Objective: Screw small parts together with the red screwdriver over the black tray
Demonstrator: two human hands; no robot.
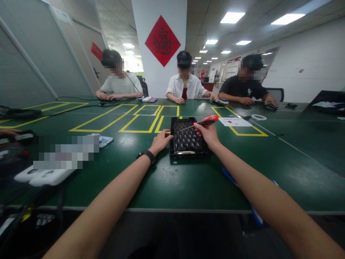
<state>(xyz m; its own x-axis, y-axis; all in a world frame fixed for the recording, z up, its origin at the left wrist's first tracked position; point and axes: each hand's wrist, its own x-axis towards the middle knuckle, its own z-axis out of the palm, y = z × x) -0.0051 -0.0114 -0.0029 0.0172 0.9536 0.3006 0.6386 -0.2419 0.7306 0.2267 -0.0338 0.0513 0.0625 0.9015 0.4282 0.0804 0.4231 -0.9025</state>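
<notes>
A black rectangular case (179, 157) stands on the green table in front of me. Its inside shows a dark patterned panel (185, 138) with rows of small shiny marks, and a pale strip lies near its front edge. My left hand (161, 142), with a black band at the wrist, grips the case's left side with thumb and fingers. In my right hand (207, 133) is a screwdriver (208, 120) with a red and black handle. Its thin shaft slants down to the left over the panel; whether the tip touches anything, I cannot tell.
Yellow tape outlines (98, 130) mark the green table (172, 187). A printed paper (235, 122) and a white ring (258, 117) lie to the right. White devices (50, 177) and cables are at left. Several people sit around the table. A blue strap (229, 176) lies beneath my right forearm.
</notes>
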